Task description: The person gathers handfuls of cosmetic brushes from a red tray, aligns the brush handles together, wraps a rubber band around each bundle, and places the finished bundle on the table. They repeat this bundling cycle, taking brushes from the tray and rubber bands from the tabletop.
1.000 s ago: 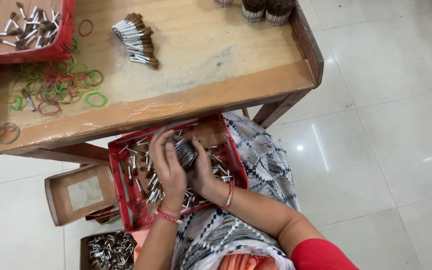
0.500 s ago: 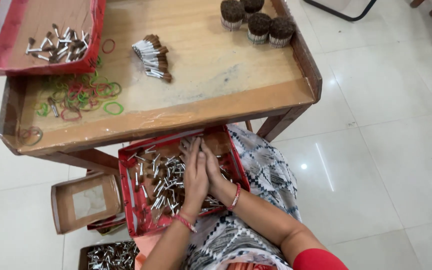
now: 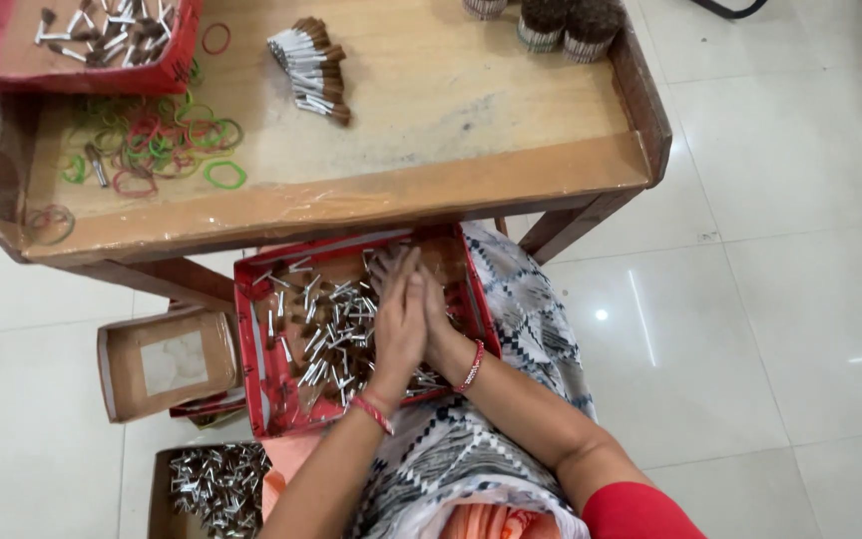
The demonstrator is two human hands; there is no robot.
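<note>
White floor tiles surround the red tray (image 3: 256,344) on my lap; my left hand (image 3: 399,324) and right hand (image 3: 438,317), palms pressed together, grip contents hidden, may spill small metal pieces (image 3: 331,324).

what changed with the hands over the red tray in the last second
A second ago the left hand and right hand cupped a dark round bundle above the red tray. Now the palms are pressed together, fingers stretched forward, and the bundle is hidden. The tray on the lap and the wooden table stayed put.
</note>
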